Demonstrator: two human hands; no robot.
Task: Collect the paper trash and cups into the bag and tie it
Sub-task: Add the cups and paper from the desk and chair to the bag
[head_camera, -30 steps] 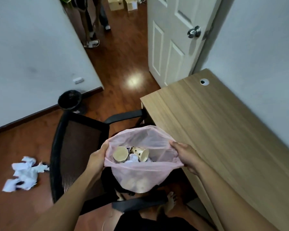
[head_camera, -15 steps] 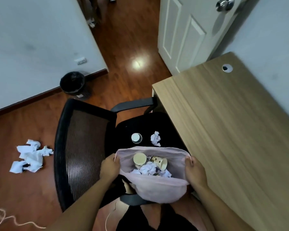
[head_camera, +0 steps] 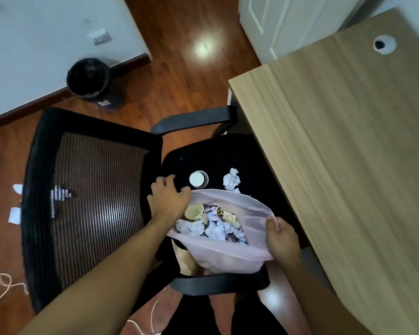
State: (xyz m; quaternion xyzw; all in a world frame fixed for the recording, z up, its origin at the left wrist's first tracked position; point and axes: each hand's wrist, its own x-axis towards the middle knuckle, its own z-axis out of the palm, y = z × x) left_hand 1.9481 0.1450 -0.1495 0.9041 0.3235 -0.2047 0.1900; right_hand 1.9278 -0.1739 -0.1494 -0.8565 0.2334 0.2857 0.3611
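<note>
A pink plastic bag (head_camera: pixel 230 256) rests open on the black chair seat (head_camera: pixel 218 155), with paper cups (head_camera: pixel 194 212) and crumpled paper (head_camera: pixel 215 229) inside. My right hand (head_camera: pixel 282 238) pinches the bag's right rim. Over the seat at the bag's left rim hovers my left hand (head_camera: pixel 167 199), fingers spread and empty. Just beyond it a paper cup (head_camera: pixel 198 179) stands on the seat, and a crumpled paper ball (head_camera: pixel 231 180) lies to the cup's right.
The chair's mesh backrest (head_camera: pixel 90 201) fills the left. A wooden desk (head_camera: pixel 348 146) lies close on the right. A black waste bin (head_camera: pixel 88 78) stands by the wall. Paper scraps (head_camera: pixel 15 212) and a string (head_camera: pixel 0 285) lie on the floor at left.
The bag came down onto the chair seat. My left hand let go of the bag's rim and moved forward over the seat toward the cup. My view tilted down.
</note>
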